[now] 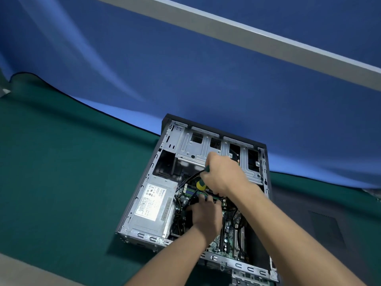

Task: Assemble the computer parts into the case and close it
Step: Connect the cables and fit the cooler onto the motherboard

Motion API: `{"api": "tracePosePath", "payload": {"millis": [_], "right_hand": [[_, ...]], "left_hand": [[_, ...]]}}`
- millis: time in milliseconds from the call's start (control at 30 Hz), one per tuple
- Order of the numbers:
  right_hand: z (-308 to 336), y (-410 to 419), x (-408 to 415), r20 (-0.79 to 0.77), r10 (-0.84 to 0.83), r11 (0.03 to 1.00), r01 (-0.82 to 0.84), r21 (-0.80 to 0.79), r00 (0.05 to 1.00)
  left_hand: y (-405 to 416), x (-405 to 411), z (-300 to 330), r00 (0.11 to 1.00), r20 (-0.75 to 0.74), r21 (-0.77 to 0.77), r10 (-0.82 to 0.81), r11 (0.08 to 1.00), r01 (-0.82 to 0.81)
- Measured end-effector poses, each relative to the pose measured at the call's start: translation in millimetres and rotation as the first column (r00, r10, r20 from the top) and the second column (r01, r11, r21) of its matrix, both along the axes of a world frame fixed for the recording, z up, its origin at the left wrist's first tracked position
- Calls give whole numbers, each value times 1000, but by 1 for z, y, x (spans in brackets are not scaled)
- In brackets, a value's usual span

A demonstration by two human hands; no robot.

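Note:
An open computer case [144, 182] lies on its side on a green mat. Inside are a silver power supply [151, 209] at the left, a green motherboard [228, 230] and metal drive bays [193, 145] at the far end. My right hand [222, 172] grips a screwdriver [201, 183] with a yellow and green handle, held over the middle of the case. My left hand [205, 213] reaches down onto the motherboard just below it, fingers curled at a dark part that it mostly hides. The screwdriver's tip is hidden.
The dark side panel [321, 219] lies flat on the mat to the right of the case. A blue cloth [185, 69] hangs behind the case. The green mat [61, 162] stretches out to the left. Black cables [189, 178] run across the case interior.

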State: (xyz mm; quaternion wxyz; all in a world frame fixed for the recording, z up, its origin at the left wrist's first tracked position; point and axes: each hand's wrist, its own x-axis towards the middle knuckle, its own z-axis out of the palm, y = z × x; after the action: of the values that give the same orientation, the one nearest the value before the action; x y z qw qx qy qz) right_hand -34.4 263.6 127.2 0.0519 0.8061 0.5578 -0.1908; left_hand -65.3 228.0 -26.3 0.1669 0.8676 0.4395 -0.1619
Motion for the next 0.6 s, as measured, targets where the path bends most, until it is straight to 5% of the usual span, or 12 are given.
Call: {"api": "tracePosePath", "payload": {"millis": [100, 267, 433, 600], "right_hand": [[-3, -5, -7, 203, 32, 996, -49, 79, 979], [0, -2, -5, -80, 7, 1000, -9, -19, 997], [-4, -6, -5, 91, -35, 996, 27, 88, 995], [-1, -6, -5, -82, 21, 1000, -20, 11, 996]], "left_hand": [[-1, -1, -1, 1000, 2, -1, -5, 1000, 5], [-1, -1, 3, 1000, 21, 32, -9, 999, 9], [-1, -3, 2, 1000, -9, -13, 23, 1000, -23], [-3, -4, 1, 976, 161, -97, 149, 986, -135]]}}
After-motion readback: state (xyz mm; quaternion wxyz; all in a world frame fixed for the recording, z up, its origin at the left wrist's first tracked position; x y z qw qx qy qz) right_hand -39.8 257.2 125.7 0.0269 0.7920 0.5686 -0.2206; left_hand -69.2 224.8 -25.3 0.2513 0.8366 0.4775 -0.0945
